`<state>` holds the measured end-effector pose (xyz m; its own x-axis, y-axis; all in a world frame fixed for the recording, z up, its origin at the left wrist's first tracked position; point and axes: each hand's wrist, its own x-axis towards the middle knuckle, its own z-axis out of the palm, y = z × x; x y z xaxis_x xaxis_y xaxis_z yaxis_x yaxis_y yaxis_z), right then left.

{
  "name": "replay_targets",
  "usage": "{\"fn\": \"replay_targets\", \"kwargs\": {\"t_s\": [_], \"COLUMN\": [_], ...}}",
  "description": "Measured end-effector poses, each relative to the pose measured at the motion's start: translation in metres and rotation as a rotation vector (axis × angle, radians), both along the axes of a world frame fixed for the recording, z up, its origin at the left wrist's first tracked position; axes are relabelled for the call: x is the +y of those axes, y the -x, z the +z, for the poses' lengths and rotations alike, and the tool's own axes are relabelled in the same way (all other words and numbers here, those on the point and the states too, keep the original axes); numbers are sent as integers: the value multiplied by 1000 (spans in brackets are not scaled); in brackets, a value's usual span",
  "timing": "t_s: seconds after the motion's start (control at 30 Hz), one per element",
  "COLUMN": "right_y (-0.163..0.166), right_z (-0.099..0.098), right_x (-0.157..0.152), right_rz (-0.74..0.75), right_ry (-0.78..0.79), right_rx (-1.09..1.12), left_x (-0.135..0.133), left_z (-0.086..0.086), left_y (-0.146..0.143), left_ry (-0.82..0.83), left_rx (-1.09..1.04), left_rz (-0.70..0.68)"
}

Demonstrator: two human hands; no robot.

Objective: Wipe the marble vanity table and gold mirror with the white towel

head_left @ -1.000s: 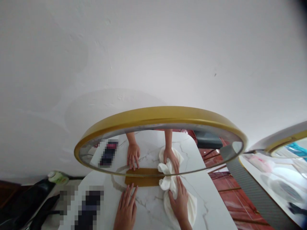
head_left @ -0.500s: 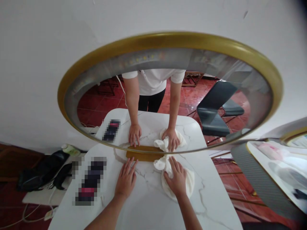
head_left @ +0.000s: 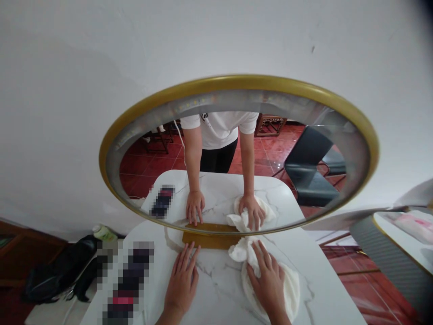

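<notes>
My left hand (head_left: 181, 280) lies flat and open on the white marble table (head_left: 216, 289), fingers pointing at the gold base (head_left: 207, 239) of a round gold-framed mirror (head_left: 237, 85). My right hand (head_left: 269, 282) presses palm-down, fingers spread, on a crumpled white cloth (head_left: 291, 289) just right of the base. The mirror reflects both arms, the cloth and the person's torso.
A blurred-out dark object (head_left: 126, 284) lies on the table's left part. Left of the table sit a black bag (head_left: 57, 275) and a small green-capped bottle (head_left: 103, 233). A second mirror (head_left: 402, 230) leans at the right, above red floor tiles (head_left: 372, 284).
The view tilted down, then up slightly, bringing the whole mirror into sight. My right hand and the cloth slid a little to the right and nearer. The left hand stayed flat.
</notes>
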<state>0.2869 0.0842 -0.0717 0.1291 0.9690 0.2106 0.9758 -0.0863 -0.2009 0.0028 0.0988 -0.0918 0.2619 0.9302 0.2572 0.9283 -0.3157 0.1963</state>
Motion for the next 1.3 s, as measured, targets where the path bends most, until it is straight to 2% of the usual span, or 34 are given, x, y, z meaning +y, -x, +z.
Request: {"fn": "replay_targets", "kwargs": {"t_s": [0.1, 0.27, 0.33, 0.43, 0.5, 0.57, 0.7, 0.77, 0.83, 1.03, 1.13, 1.3], "right_y": [2, 3, 2, 2, 3, 6, 13, 14, 15, 17, 28, 71], "right_z": [-1, 0, 0, -1, -2, -1, 3, 5, 6, 3, 1, 2], "right_x": [0, -5, -6, -3, -2, -1, -4, -5, -5, -2, -3, -4], "right_rz": [-4, 249, 189, -46, -135, -98, 133, 181, 154, -135, -103, 74], "right_ry": [-18, 15, 12, -12, -17, -10, 23, 38, 38, 1, 16, 52], "right_rx": [-4, -23, -24, -25, -27, -32, -38, -34, -26, -15, -12, 26], "left_x": [-1, -1, -1, -1, -1, -1, -1, -2, -2, -1, 0, 1], "left_z": [0, -1, -1, -1, -1, 0, 2, 2, 3, 5, 4, 2], "left_y": [0, -1, -1, 0, 0, -1, -1, -1, -1, -1, -1, -2], "left_ry": [-4, -13, -22, -33, -39, -39, -29, -34, -37, -10, -19, -23], "left_rx": [2, 3, -1, -3, -5, -6, -11, -22, -31, -24, -51, -108], "left_rz": [4, -2, 1, 5, 4, -1, -2, -2, -6, -4, -10, -6]}}
